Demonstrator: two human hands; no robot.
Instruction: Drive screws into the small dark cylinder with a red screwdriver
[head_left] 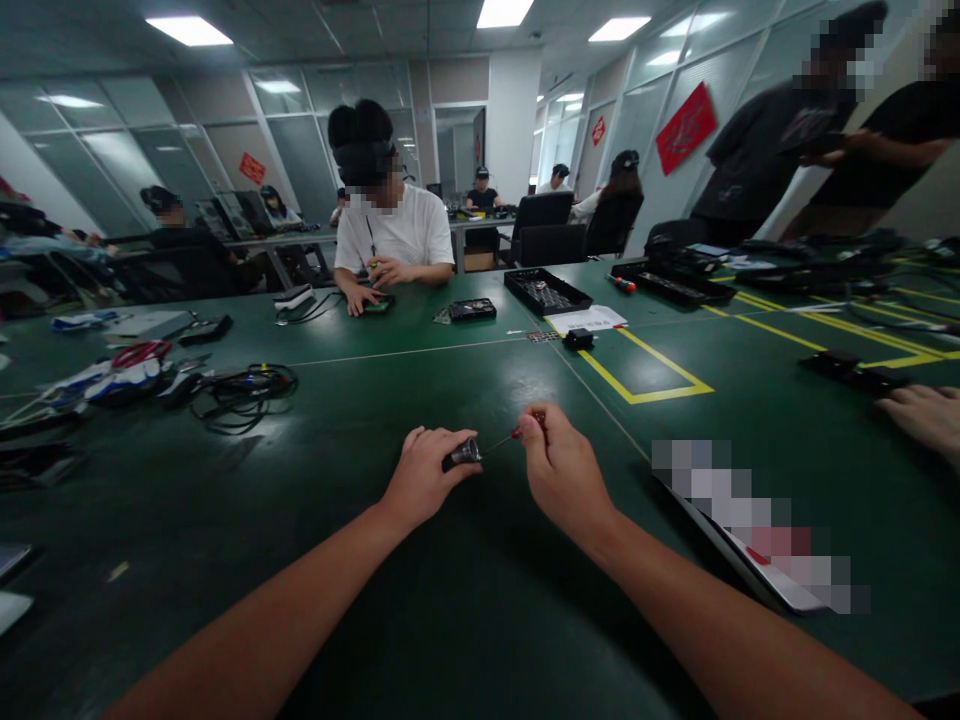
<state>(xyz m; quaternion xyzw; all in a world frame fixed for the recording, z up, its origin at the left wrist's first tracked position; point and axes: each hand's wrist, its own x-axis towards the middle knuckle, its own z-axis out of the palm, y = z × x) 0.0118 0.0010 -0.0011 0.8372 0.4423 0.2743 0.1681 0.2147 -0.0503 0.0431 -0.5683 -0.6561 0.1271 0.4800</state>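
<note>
My left hand [421, 472] is closed around a small dark cylinder [463, 453] with a shiny metallic end, held low over the green table. What the cylinder is exactly does not show. In my right hand [564, 470] is a thin screwdriver [514, 434], with a bit of red showing by the fingers and most of its handle hidden in the grip. The slim shaft points left, its tip at or close to the cylinder's shiny end; contact cannot be made out.
The green table [330, 540] bears a coiled black cable [251, 392] at left and a pale, partly blurred flat object [750, 530] at right. Farther back are a black tray [547, 292] and a yellow tape outline [667, 393]. A co-worker's hand [926, 415] rests at the right edge; another person [394, 235] sits opposite.
</note>
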